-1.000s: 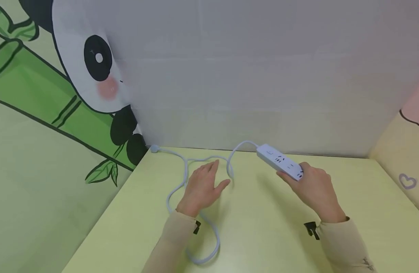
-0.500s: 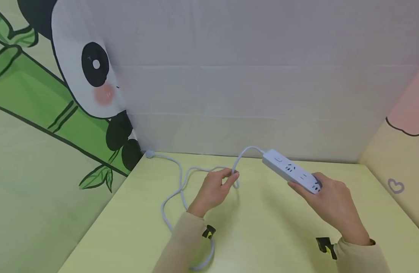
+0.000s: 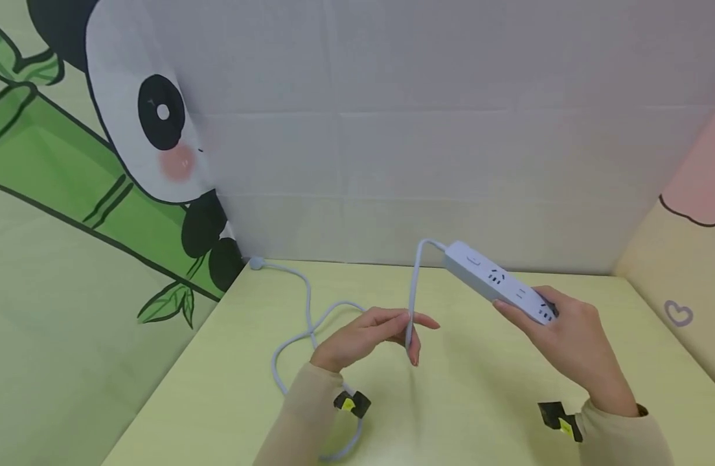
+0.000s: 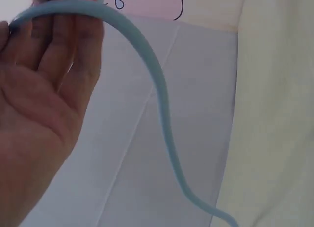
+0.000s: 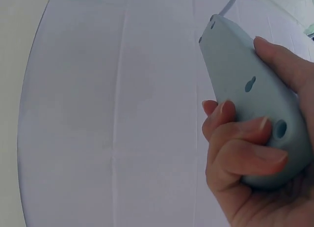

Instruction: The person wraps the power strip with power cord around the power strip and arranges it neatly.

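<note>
A white power strip [image 3: 497, 279] tilts in the air above the table, its socket face up and its cord end pointing to the back left. My right hand [image 3: 579, 340] grips its near end; in the right wrist view the fingers [image 5: 240, 138] curl round its underside [image 5: 245, 65]. The white cord [image 3: 414, 278] arches out of the strip and drops to my left hand [image 3: 369, 333], where thumb and fingers pinch it. In the left wrist view the cord [image 4: 162, 99] crosses the fingers and hangs away in a curve.
The cord's slack lies in loops on the pale yellow table [image 3: 217, 401] beside and under my left forearm. Its plug [image 3: 256, 263] rests at the table's back left corner. A grey-white wall [image 3: 421, 142] rises behind, and a panda-painted wall [image 3: 72, 272] stands at left.
My left hand, spread above the table a second ago, has moved right and taken hold of the cord, drawing it down. The power strip and right hand have shifted to the right.
</note>
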`<action>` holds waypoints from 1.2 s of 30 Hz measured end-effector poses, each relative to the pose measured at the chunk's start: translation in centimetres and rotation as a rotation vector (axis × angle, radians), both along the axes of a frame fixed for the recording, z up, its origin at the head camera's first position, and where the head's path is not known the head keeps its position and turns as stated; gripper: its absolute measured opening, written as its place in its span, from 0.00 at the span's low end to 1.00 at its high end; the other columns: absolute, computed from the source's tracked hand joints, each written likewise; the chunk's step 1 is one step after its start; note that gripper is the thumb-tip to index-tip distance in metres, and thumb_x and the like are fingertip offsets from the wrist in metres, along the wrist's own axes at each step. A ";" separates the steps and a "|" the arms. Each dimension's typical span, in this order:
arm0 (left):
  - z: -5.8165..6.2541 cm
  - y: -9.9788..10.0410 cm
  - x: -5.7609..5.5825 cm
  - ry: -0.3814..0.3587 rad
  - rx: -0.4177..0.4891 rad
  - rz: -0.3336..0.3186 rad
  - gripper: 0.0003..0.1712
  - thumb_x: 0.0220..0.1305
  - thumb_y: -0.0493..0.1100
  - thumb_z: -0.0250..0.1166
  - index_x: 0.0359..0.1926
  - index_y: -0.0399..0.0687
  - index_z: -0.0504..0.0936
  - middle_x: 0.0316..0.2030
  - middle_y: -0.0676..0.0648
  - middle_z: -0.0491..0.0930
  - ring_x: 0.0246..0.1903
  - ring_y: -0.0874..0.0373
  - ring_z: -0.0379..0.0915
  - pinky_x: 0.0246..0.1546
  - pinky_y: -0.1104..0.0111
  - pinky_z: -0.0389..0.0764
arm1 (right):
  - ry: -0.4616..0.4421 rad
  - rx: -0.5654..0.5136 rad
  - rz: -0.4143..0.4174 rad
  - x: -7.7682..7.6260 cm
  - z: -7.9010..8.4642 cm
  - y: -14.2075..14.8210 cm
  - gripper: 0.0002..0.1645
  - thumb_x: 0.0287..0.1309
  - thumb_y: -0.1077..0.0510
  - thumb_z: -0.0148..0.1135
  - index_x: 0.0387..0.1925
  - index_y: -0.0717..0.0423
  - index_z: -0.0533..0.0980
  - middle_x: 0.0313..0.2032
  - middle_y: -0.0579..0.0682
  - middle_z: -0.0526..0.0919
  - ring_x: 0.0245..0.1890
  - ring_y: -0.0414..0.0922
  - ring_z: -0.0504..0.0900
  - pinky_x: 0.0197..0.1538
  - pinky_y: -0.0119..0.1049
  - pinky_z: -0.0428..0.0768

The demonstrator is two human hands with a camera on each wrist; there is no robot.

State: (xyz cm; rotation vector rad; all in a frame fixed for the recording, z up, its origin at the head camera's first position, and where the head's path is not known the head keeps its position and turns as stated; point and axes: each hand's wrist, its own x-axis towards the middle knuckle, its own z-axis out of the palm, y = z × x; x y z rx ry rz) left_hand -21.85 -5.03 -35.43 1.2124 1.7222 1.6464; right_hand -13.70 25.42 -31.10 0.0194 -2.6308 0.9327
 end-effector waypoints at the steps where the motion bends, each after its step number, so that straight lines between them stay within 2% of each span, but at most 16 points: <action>1: -0.2 -0.1 -0.1 -0.009 -0.027 -0.046 0.24 0.83 0.50 0.43 0.56 0.40 0.80 0.31 0.39 0.82 0.39 0.43 0.82 0.62 0.55 0.76 | 0.007 -0.012 0.005 0.1 0.1 0.0 0.31 0.60 0.35 0.69 0.50 0.57 0.80 0.34 0.55 0.83 0.26 0.43 0.74 0.24 0.33 0.69; 3: -0.7 -0.4 -0.2 -0.014 -0.091 -0.110 0.26 0.83 0.52 0.41 0.63 0.45 0.78 0.32 0.36 0.83 0.42 0.49 0.82 0.65 0.58 0.74 | 0.017 -0.029 0.016 0.3 0.2 0.2 0.28 0.60 0.37 0.70 0.48 0.54 0.81 0.34 0.54 0.83 0.25 0.41 0.74 0.24 0.33 0.69; 5: -1.2 -0.3 -0.5 -0.026 -0.171 -0.132 0.28 0.82 0.56 0.41 0.54 0.45 0.83 0.37 0.40 0.85 0.47 0.51 0.82 0.68 0.61 0.70 | 0.008 -0.046 0.033 0.5 0.3 0.5 0.25 0.60 0.38 0.70 0.48 0.51 0.81 0.35 0.54 0.83 0.25 0.40 0.73 0.24 0.33 0.68; 7: -1.6 -0.2 -0.7 -0.030 -0.237 -0.128 0.30 0.81 0.58 0.42 0.41 0.43 0.84 0.41 0.44 0.87 0.52 0.54 0.81 0.69 0.64 0.66 | -0.021 -0.063 0.049 0.6 0.4 0.9 0.23 0.61 0.38 0.69 0.49 0.48 0.81 0.37 0.53 0.82 0.27 0.40 0.73 0.26 0.33 0.68; 10: -2.1 -0.2 -1.0 -0.018 -0.314 -0.079 0.36 0.80 0.61 0.44 0.23 0.40 0.77 0.48 0.51 0.87 0.57 0.58 0.78 0.68 0.65 0.65 | -0.065 -0.085 0.077 0.8 0.4 1.6 0.22 0.63 0.40 0.68 0.52 0.46 0.80 0.41 0.53 0.81 0.31 0.40 0.73 0.27 0.33 0.68; 13: -2.3 -0.3 -1.2 -0.011 -0.377 0.010 0.41 0.78 0.64 0.46 0.16 0.37 0.69 0.45 0.54 0.89 0.55 0.62 0.77 0.64 0.64 0.65 | -0.076 -0.121 0.113 0.7 0.1 2.0 0.20 0.64 0.44 0.68 0.53 0.47 0.79 0.39 0.51 0.81 0.31 0.41 0.74 0.28 0.33 0.69; 16: -2.5 -0.2 -1.5 -0.014 -0.430 0.094 0.44 0.75 0.68 0.48 0.14 0.34 0.64 0.37 0.55 0.90 0.46 0.64 0.77 0.56 0.65 0.68 | -0.072 -0.168 0.172 0.5 -0.2 2.1 0.18 0.66 0.49 0.67 0.54 0.49 0.79 0.36 0.48 0.80 0.29 0.42 0.75 0.28 0.34 0.71; 18: -2.7 -0.1 -1.7 -0.011 -0.452 0.114 0.45 0.73 0.69 0.50 0.13 0.35 0.64 0.27 0.54 0.87 0.36 0.65 0.74 0.46 0.69 0.69 | -0.074 -0.197 0.218 0.2 -0.4 2.0 0.17 0.67 0.52 0.66 0.54 0.51 0.79 0.35 0.46 0.80 0.28 0.43 0.75 0.27 0.34 0.72; 21: -2.8 -0.1 -2.1 -0.014 -0.450 0.133 0.42 0.70 0.68 0.53 0.11 0.41 0.70 0.14 0.52 0.75 0.23 0.63 0.62 0.29 0.72 0.63 | -0.085 -0.235 0.286 -0.2 -0.7 1.8 0.16 0.67 0.56 0.65 0.54 0.53 0.79 0.34 0.45 0.79 0.27 0.44 0.75 0.26 0.34 0.72; 24: -2.8 -0.2 -2.5 -0.029 -0.412 0.150 0.38 0.70 0.64 0.57 0.11 0.41 0.72 0.11 0.50 0.70 0.17 0.60 0.53 0.21 0.72 0.55 | -0.104 -0.273 0.337 -0.2 -0.9 1.7 0.13 0.67 0.58 0.64 0.52 0.53 0.79 0.33 0.46 0.78 0.27 0.44 0.75 0.26 0.34 0.72; 26: -2.8 -0.3 -2.8 -0.033 -0.369 0.150 0.35 0.70 0.59 0.58 0.12 0.40 0.71 0.15 0.50 0.74 0.17 0.60 0.51 0.20 0.72 0.52 | -0.115 -0.293 0.372 -0.2 -0.9 1.6 0.11 0.68 0.59 0.62 0.51 0.52 0.79 0.33 0.46 0.78 0.27 0.44 0.74 0.26 0.35 0.71; 28: -2.9 -0.4 -3.2 -0.030 -0.329 0.127 0.34 0.72 0.54 0.58 0.12 0.38 0.66 0.20 0.51 0.80 0.16 0.59 0.50 0.20 0.72 0.52 | -0.121 -0.305 0.412 -0.3 -0.9 1.6 0.11 0.68 0.60 0.61 0.50 0.51 0.79 0.32 0.47 0.77 0.27 0.45 0.74 0.26 0.35 0.71; 31: -3.0 -0.5 -3.5 -0.019 -0.286 0.088 0.28 0.74 0.49 0.57 0.16 0.39 0.73 0.18 0.51 0.76 0.16 0.60 0.50 0.20 0.72 0.53 | -0.131 -0.308 0.454 -0.3 -0.8 1.4 0.11 0.68 0.61 0.62 0.50 0.49 0.80 0.31 0.47 0.78 0.27 0.45 0.73 0.25 0.35 0.71; 33: -3.2 -0.6 -3.6 -0.017 -0.280 0.067 0.26 0.74 0.48 0.57 0.19 0.39 0.76 0.16 0.51 0.73 0.16 0.60 0.53 0.21 0.73 0.57 | -0.137 -0.298 0.483 -0.3 -0.9 1.3 0.11 0.67 0.61 0.62 0.49 0.49 0.81 0.30 0.46 0.78 0.27 0.45 0.73 0.25 0.35 0.70; 34: -3.4 -0.7 -3.7 -0.018 -0.280 0.064 0.23 0.74 0.48 0.59 0.23 0.39 0.81 0.15 0.50 0.71 0.17 0.60 0.55 0.22 0.73 0.59 | -0.137 -0.281 0.496 -0.3 -1.0 1.2 0.11 0.67 0.61 0.63 0.49 0.48 0.81 0.31 0.45 0.78 0.28 0.45 0.74 0.25 0.35 0.70; 36: -3.7 -1.0 -3.7 -0.036 -0.285 0.088 0.17 0.71 0.47 0.63 0.29 0.39 0.86 0.16 0.50 0.73 0.18 0.59 0.61 0.25 0.71 0.65 | -0.141 -0.247 0.525 -0.3 -1.3 1.1 0.12 0.66 0.62 0.64 0.48 0.46 0.82 0.32 0.43 0.79 0.30 0.44 0.75 0.27 0.34 0.71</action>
